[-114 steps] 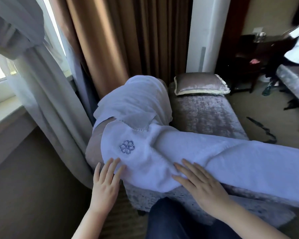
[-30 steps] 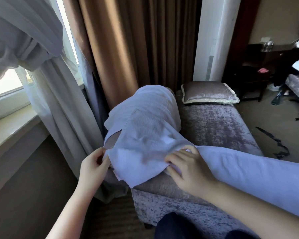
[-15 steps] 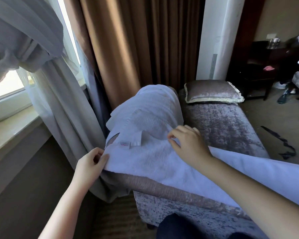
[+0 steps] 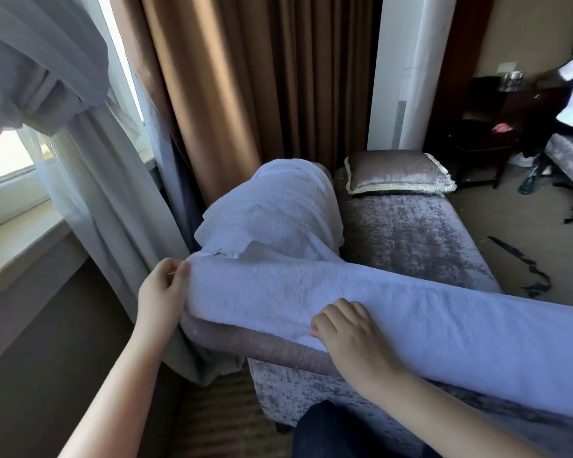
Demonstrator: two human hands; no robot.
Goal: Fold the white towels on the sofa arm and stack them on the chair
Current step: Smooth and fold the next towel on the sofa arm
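White towel [image 4: 311,292], folded lengthwise, lies along the sofa arm [image 4: 262,345]; left hand [image 4: 162,292] pinches its end, right hand [image 4: 351,328] curls over its near edge, apparently gripping; risk: long unheld length farther along the arm slips off, pulling the fold open.

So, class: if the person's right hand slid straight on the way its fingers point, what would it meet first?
The right hand grips the folded towel at its near edge, so it would ride across that first. Beyond it, probably the second towel heaped behind, though depth is unclear.
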